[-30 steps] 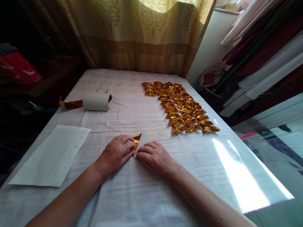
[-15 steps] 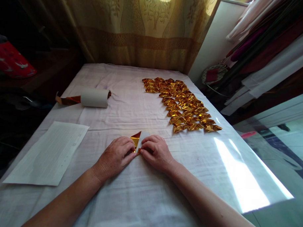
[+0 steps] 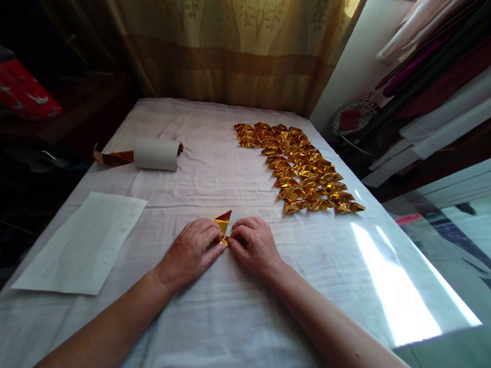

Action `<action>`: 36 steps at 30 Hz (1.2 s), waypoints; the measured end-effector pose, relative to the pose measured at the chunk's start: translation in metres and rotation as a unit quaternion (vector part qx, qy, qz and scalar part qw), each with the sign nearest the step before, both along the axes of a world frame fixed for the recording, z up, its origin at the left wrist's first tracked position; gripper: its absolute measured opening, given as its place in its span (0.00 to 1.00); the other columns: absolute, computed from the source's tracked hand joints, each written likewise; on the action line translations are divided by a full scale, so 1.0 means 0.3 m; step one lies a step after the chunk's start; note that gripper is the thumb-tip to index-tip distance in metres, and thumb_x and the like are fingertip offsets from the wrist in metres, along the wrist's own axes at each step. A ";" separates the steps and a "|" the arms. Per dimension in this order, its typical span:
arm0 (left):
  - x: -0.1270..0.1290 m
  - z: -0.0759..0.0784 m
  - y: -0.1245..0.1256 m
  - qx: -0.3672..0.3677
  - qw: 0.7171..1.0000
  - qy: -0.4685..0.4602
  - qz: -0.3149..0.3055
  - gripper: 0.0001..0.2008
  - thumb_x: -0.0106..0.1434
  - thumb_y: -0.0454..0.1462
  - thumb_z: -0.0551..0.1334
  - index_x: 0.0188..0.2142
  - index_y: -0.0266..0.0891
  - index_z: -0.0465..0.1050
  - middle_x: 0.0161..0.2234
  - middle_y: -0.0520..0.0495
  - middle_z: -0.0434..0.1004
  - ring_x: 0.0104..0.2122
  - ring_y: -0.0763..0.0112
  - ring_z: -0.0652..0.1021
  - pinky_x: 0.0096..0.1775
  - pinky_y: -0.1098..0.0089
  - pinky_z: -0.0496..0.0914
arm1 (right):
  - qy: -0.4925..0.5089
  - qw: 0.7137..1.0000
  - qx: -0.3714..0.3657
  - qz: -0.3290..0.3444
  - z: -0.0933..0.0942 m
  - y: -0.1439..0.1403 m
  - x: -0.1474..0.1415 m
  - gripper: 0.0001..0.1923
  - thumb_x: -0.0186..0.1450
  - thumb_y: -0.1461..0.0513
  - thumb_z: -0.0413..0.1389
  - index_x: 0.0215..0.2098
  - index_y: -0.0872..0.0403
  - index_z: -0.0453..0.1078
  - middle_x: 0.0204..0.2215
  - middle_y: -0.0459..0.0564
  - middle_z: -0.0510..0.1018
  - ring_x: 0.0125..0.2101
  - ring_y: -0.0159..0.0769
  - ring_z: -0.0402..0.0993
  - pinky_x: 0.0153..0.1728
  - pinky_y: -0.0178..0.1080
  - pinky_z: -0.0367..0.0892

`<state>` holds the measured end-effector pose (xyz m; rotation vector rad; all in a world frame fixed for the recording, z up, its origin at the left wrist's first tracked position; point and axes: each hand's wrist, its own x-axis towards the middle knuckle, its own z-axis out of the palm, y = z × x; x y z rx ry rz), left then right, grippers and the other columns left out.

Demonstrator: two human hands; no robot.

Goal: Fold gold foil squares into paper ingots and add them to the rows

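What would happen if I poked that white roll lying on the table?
The roll lies on its rounded side on the cloth, so a poke would probably send it rolling a little. The loose gold foil tail trailing from it looks thin and floppy, so it would likely crinkle. The soft, wrinkled cloth may slow it.

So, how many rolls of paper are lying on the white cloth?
1. The roll lies on its side at the far left of the cloth, beyond the flat sheet, with a gold strip trailing from its left end. No other roll shows.
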<state>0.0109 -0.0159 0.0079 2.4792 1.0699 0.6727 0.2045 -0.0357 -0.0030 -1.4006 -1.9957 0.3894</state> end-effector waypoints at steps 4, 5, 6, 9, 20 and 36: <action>0.004 0.001 -0.002 0.004 1.000 0.002 0.007 0.04 0.65 0.37 0.62 0.33 0.40 0.70 0.40 0.47 0.76 0.44 0.63 0.74 0.49 0.61 0.68 | -0.003 1.000 0.008 -0.004 -0.002 -0.002 -0.002 0.06 0.59 0.67 0.64 0.28 0.51 0.72 0.34 0.45 0.79 0.38 0.38 0.72 0.41 0.43 0.59; 0.005 0.000 -0.002 0.005 1.000 0.003 0.008 0.04 0.65 0.37 0.62 0.33 0.40 0.70 0.40 0.47 0.76 0.44 0.63 0.74 0.49 0.61 0.68 | -0.005 1.000 0.008 -0.005 -0.002 -0.002 -0.002 0.06 0.59 0.67 0.64 0.28 0.51 0.72 0.34 0.45 0.79 0.38 0.38 0.72 0.41 0.43 0.59; 0.006 0.000 -0.003 0.006 1.000 0.004 0.009 0.04 0.65 0.36 0.62 0.33 0.40 0.70 0.40 0.47 0.76 0.44 0.62 0.74 0.49 0.60 0.68 | -0.008 1.000 0.008 -0.006 -0.002 -0.003 -0.002 0.06 0.59 0.67 0.64 0.29 0.51 0.72 0.34 0.45 0.79 0.39 0.39 0.71 0.42 0.43 0.59; 0.010 -0.003 -0.002 0.014 1.000 0.011 0.013 0.04 0.65 0.36 0.62 0.33 0.40 0.69 0.39 0.46 0.76 0.44 0.62 0.74 0.49 0.60 0.69 | -0.016 1.000 0.008 -0.009 -0.001 -0.004 -0.003 0.06 0.58 0.65 0.65 0.32 0.51 0.72 0.37 0.47 0.79 0.40 0.40 0.71 0.43 0.43 0.60; 0.010 0.002 0.000 0.001 1.000 0.023 0.011 0.05 0.64 0.36 0.62 0.32 0.41 0.68 0.38 0.47 0.75 0.43 0.62 0.74 0.48 0.60 0.69 | -0.008 1.000 -0.013 0.028 -0.014 0.005 0.025 0.06 0.62 0.68 0.59 0.36 0.51 0.73 0.41 0.48 0.78 0.44 0.40 0.70 0.45 0.44 0.60; 0.012 0.011 -0.001 -0.010 1.000 0.024 0.008 0.05 0.65 0.36 0.61 0.33 0.41 0.67 0.38 0.47 0.75 0.42 0.63 0.74 0.47 0.60 0.69 | -0.027 0.999 -0.010 0.016 -0.010 0.002 0.010 0.05 0.64 0.66 0.57 0.37 0.51 0.72 0.41 0.49 0.78 0.44 0.41 0.70 0.45 0.44 0.62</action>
